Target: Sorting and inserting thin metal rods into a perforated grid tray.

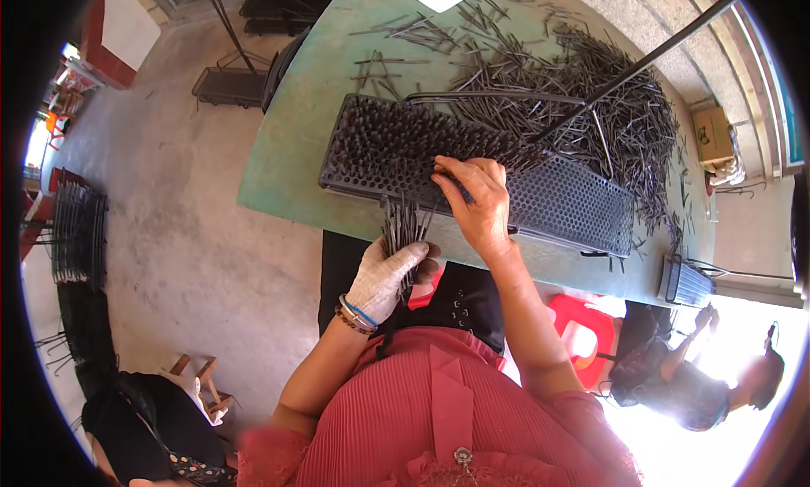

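Note:
My left hand [386, 276], in a pale work glove with dark fingertips, is closed around an upright bundle of thin dark rods [405, 226]. It is just off the near edge of the table. My bare right hand [478, 196] is above a long black perforated rack [574, 202], with thumb and fingers pinched together. What the pinch holds, if anything, is lost against the dark rods behind. Many rods [405, 137] stand upright in the left part of the rack, packed close. Toward the right its round holes show bare.
A large heap of loose rods [582, 91] covers the green table [291, 166] behind the rack. A bent metal handle [641, 61] rises over the rack. Another rack [688, 280] lies at the right end. People sit at lower left [152, 428] and lower right [675, 377].

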`<action>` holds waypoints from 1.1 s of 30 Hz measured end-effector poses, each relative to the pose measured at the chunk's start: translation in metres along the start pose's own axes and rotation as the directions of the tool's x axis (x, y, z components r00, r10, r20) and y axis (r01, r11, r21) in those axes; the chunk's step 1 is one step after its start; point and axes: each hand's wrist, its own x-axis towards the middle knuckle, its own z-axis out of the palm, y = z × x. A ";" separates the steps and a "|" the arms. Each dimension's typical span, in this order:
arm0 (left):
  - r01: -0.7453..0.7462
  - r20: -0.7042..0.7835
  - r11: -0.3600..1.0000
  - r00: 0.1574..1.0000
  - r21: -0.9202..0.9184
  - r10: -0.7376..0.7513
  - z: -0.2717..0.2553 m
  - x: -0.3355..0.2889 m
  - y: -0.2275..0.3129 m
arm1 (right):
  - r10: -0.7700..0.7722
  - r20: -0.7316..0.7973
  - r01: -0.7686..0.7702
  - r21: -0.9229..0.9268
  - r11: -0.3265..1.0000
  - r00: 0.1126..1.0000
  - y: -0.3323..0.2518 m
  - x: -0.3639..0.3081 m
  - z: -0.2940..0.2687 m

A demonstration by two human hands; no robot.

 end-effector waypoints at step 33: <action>-0.086 -0.023 0.995 0.996 -0.045 0.085 -0.011 -0.013 0.003 | 0.527 0.181 -0.503 0.650 0.569 0.830 -0.031 0.002 -0.011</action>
